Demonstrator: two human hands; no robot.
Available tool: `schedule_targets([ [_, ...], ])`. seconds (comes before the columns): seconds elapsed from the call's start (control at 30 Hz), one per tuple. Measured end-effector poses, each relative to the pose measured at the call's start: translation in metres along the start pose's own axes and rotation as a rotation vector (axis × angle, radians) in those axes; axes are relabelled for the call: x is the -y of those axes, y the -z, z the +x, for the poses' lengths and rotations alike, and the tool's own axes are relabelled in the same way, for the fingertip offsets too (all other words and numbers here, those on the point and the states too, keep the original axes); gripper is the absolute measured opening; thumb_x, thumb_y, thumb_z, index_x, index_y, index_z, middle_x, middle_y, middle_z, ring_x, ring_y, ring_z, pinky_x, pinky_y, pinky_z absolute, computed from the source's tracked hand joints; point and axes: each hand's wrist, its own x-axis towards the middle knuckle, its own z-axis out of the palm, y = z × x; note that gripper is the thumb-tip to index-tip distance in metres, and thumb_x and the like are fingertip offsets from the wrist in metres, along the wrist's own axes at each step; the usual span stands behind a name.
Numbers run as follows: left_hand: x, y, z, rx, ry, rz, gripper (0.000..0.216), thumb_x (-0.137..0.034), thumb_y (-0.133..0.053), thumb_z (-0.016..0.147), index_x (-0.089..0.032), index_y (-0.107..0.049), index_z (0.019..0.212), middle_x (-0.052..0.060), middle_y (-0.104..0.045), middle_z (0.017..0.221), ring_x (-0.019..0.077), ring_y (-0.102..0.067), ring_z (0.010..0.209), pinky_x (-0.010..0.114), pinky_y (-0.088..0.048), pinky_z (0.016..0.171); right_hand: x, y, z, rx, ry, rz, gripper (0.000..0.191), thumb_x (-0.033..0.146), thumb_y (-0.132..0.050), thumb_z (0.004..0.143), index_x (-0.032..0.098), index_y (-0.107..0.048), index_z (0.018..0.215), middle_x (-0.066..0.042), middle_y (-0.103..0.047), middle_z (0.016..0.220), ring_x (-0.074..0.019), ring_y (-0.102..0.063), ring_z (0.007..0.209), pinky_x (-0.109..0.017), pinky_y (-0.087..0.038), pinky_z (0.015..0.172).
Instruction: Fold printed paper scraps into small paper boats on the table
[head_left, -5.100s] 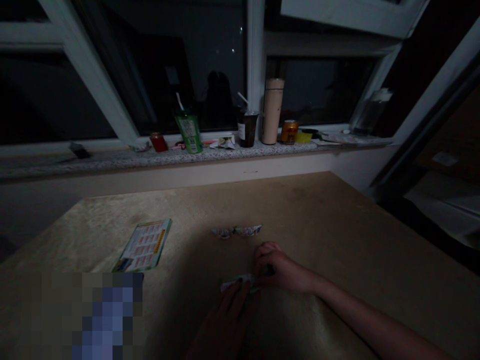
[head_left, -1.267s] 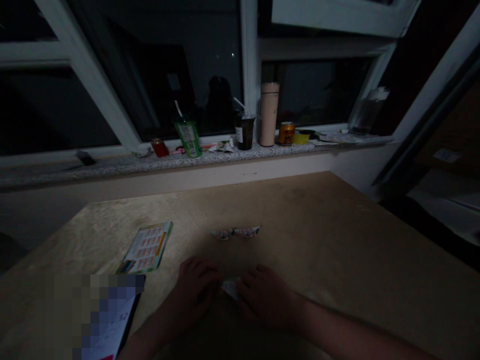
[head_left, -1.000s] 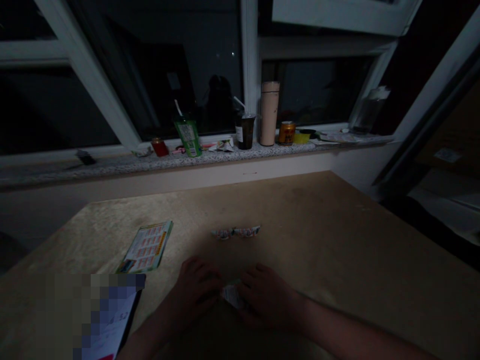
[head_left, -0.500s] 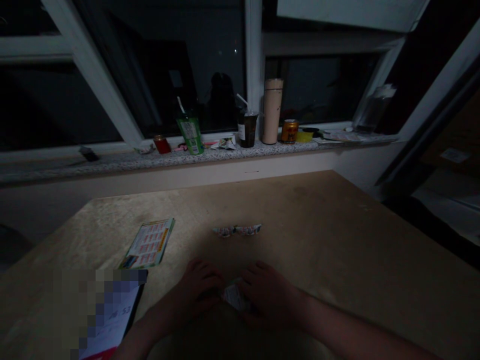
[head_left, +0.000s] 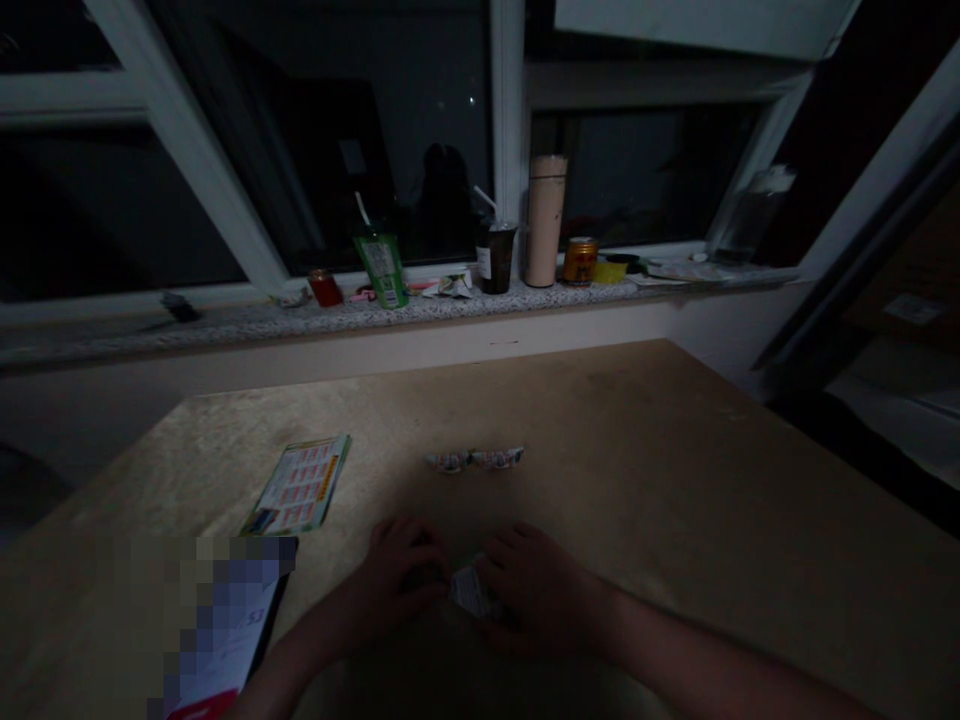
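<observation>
The light is dim. Both my hands rest close together on the tan table (head_left: 675, 480) near its front edge. My left hand (head_left: 401, 585) and my right hand (head_left: 536, 590) pinch a small folded piece of printed paper (head_left: 469, 590) between their fingertips. Most of the paper is covered by my fingers. Two small folded paper shapes (head_left: 474, 459) lie side by side on the table a little beyond my hands. A printed flyer (head_left: 298, 484) lies flat to the left.
A phone or tablet with a lit screen (head_left: 225, 640) lies at the front left. On the stone windowsill (head_left: 225, 320) stand a green drink carton (head_left: 381, 265), a dark cup with straw (head_left: 496, 255), a tall flask (head_left: 544, 220) and cans (head_left: 580, 261).
Five seconds ago my left hand lay flat on a longer strip of paper; now both hands are drawn together on a smaller folded piece. In the last second they barely moved.
</observation>
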Motion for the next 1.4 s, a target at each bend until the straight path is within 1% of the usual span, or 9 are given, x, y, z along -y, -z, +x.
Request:
schedule_targets([
  [0.17,-0.003,-0.002,0.002,-0.013,0.039,0.003,0.012,-0.017,-0.063,0.080,-0.027,-0.066,0.087,0.000,-0.054,0.101,0.0243,-0.047,0.102,0.040,-0.034,0.093,0.002,0.001,0.001,-0.002,0.044,-0.055,0.038,0.049,-0.052,0.085,0.015,-0.061,0.097,-0.009,-0.064,0.092,-0.0236,-0.055,0.086,-0.034,-0.039,0.076],
  [0.27,-0.003,-0.004,0.002,-0.017,0.060,0.003,0.014,-0.015,-0.061,0.080,-0.027,-0.065,0.087,0.000,-0.054,0.103,0.0247,-0.047,0.103,0.042,-0.034,0.093,0.004,0.003,0.000,-0.011,0.083,-0.074,0.032,0.044,-0.048,0.089,0.017,-0.060,0.100,-0.007,-0.064,0.090,-0.0218,-0.055,0.085,-0.033,-0.039,0.075],
  [0.47,-0.005,-0.005,0.002,-0.033,0.091,-0.006,0.030,-0.015,-0.061,0.077,-0.025,-0.057,0.105,0.002,-0.054,0.111,0.0262,-0.047,0.107,0.043,-0.034,0.094,0.005,0.004,-0.002,0.002,0.193,-0.076,0.029,0.034,-0.042,0.095,0.020,-0.052,0.118,-0.004,-0.066,0.096,-0.0195,-0.057,0.087,-0.031,-0.038,0.072],
  [0.63,-0.002,-0.008,0.002,-0.034,0.096,-0.016,0.035,-0.015,-0.060,0.078,-0.026,-0.055,0.110,0.002,-0.054,0.115,0.0273,-0.046,0.110,0.045,-0.033,0.096,0.003,0.001,-0.002,-0.013,0.189,-0.061,0.032,0.036,-0.042,0.095,0.021,-0.050,0.123,-0.004,-0.066,0.101,-0.0193,-0.058,0.087,-0.031,-0.039,0.071],
  [0.8,0.003,-0.010,0.000,-0.015,0.067,-0.034,0.036,-0.019,-0.057,0.085,-0.032,-0.054,0.119,0.001,-0.053,0.117,0.0276,-0.045,0.112,0.047,-0.031,0.098,0.002,-0.004,-0.003,-0.034,0.183,-0.018,0.030,0.038,-0.041,0.096,0.023,-0.054,0.118,-0.003,-0.065,0.100,-0.0190,-0.057,0.090,-0.031,-0.039,0.075],
  [0.97,0.001,-0.008,-0.002,-0.008,0.050,-0.055,0.052,-0.016,-0.052,0.088,-0.038,-0.042,0.135,0.002,-0.050,0.121,0.0271,-0.043,0.113,0.047,-0.034,0.098,0.003,0.000,-0.003,-0.045,0.146,0.053,0.032,0.041,-0.043,0.094,0.023,-0.057,0.116,-0.004,-0.065,0.097,-0.0188,-0.056,0.089,-0.031,-0.039,0.078],
  [1.13,0.005,-0.009,-0.004,-0.017,0.053,-0.062,0.055,-0.012,-0.048,0.089,-0.039,-0.041,0.136,0.002,-0.049,0.123,0.0258,-0.043,0.114,0.046,-0.036,0.098,0.002,0.002,-0.003,-0.031,0.132,0.076,0.031,0.042,-0.047,0.093,0.024,-0.058,0.115,-0.004,-0.064,0.096,-0.0189,-0.056,0.088,-0.031,-0.039,0.079],
  [1.3,0.006,-0.010,-0.006,-0.028,0.067,-0.071,0.054,-0.018,-0.057,0.086,-0.036,-0.043,0.135,0.003,-0.047,0.125,0.0279,-0.041,0.117,0.048,-0.036,0.099,0.001,0.001,-0.003,-0.037,0.135,0.090,0.032,0.041,-0.046,0.093,0.025,-0.056,0.118,-0.004,-0.064,0.097,-0.0191,-0.056,0.088,-0.031,-0.039,0.078],
  [1.4,0.005,-0.007,-0.006,0.004,0.073,-0.087,0.057,-0.015,-0.056,0.084,-0.039,-0.043,0.134,0.002,-0.046,0.127,0.0277,-0.039,0.118,0.048,-0.035,0.099,0.001,0.002,-0.003,-0.043,0.144,0.087,0.031,0.040,-0.046,0.093,0.025,-0.056,0.117,-0.004,-0.064,0.098,-0.0193,-0.056,0.089,-0.031,-0.039,0.078],
])
